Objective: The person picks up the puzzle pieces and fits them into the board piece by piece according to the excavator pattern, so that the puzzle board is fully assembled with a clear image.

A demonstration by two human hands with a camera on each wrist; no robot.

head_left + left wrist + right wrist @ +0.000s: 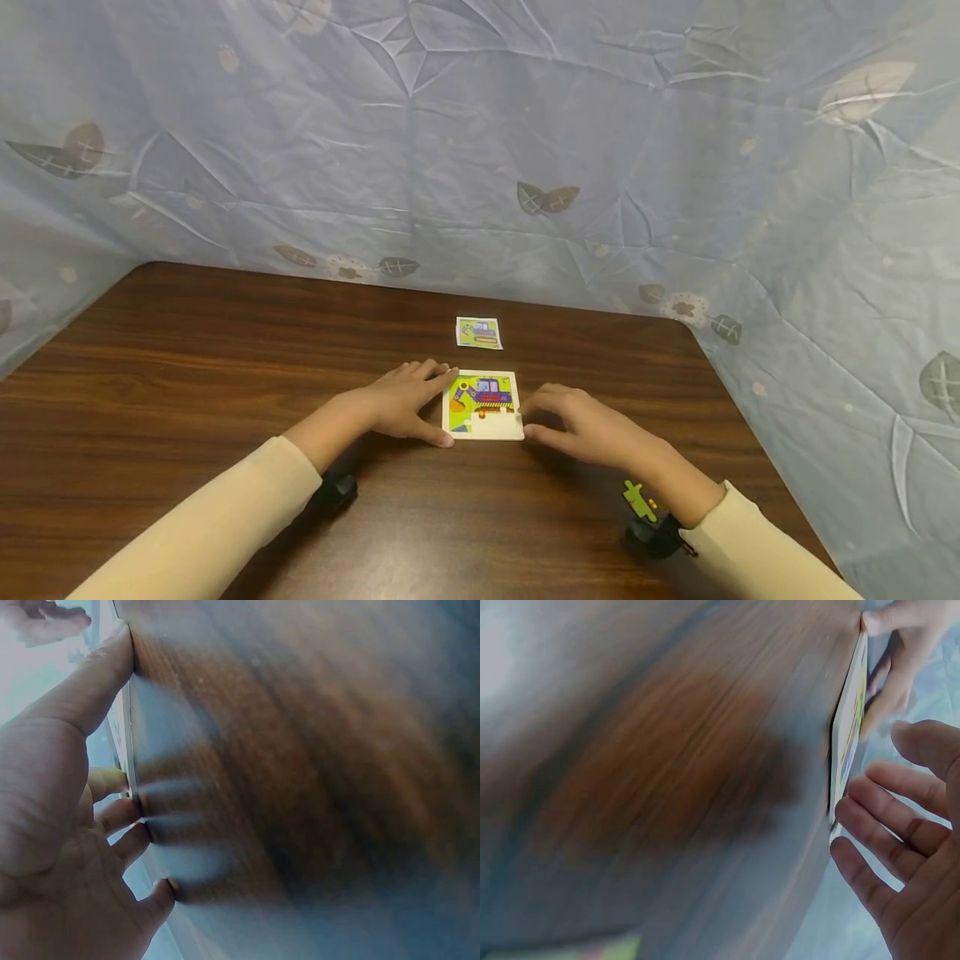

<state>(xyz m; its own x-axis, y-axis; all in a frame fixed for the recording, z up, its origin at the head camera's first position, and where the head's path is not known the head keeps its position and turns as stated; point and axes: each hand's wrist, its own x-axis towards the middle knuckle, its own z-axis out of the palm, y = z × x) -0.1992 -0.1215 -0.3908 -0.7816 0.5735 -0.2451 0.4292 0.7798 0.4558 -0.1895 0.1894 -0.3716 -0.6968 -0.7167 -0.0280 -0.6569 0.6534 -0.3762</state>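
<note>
A small white-framed jigsaw puzzle (495,427) with an excavator picture lies flat on the table in the head view. Pieces fill its upper and left parts, while the lower right shows bare white. My left hand (408,402) is spread at its left side, with the thumb at the near corner and the index finger at the far corner. Beside the right edge is my right hand (573,423), its fingers loosely bent. The right wrist view shows no piece between the fingers of that hand (907,832). Under the right wrist lies a green puzzle piece (640,502).
A small picture card (478,333) with a similar excavator lies beyond the puzzle. The dark wooden table (225,358) extends to a patterned cloth (480,150) hanging behind and at the sides. Black wrist devices (652,536) sit below both wrists.
</note>
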